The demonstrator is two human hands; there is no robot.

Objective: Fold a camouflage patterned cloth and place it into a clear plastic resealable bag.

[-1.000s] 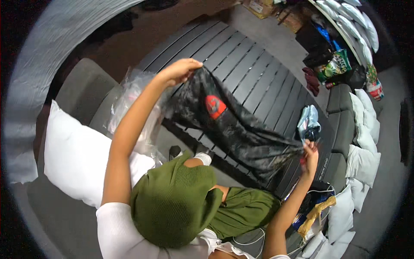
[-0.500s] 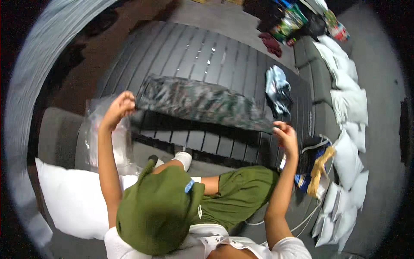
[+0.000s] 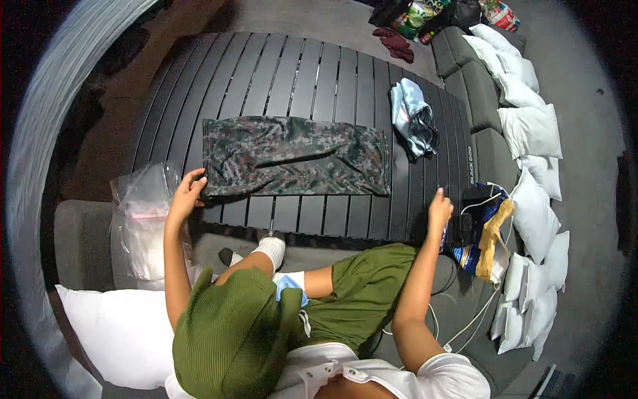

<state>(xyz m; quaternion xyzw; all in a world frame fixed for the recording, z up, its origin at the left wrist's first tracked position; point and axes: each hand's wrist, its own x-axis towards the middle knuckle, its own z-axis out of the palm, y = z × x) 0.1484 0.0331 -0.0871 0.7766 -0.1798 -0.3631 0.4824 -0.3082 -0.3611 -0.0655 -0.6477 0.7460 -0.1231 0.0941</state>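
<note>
A long piece of camouflage-print fabric (image 3: 296, 157), dark green and brown, lies spread nearly flat on the black slatted table (image 3: 335, 66), with a few creases across it. At its near left corner is my left hand (image 3: 189, 194), fingers apart and touching or almost touching the edge. My right hand (image 3: 440, 211) is off the fabric, over the table's near right corner, with its fingers curled together and nothing visible in them. A crumpled light-blue and dark shiny cloth (image 3: 415, 120) rests on the table to the right of the fabric.
A clear plastic bag (image 3: 147, 223) lies at the table's left, near a white pillow (image 3: 116, 332). Blue and yellow packaging (image 3: 488, 249) with cables sits at the right. White cushions (image 3: 531, 133) line the grey sofa (image 3: 495, 156). Bags (image 3: 419, 16) and a maroon cloth (image 3: 393, 45) are at the back.
The camouflage fabric was held stretched in the air between both hands; now it lies on the table. My right hand has let go and moved away; my left has lowered beside its corner.
</note>
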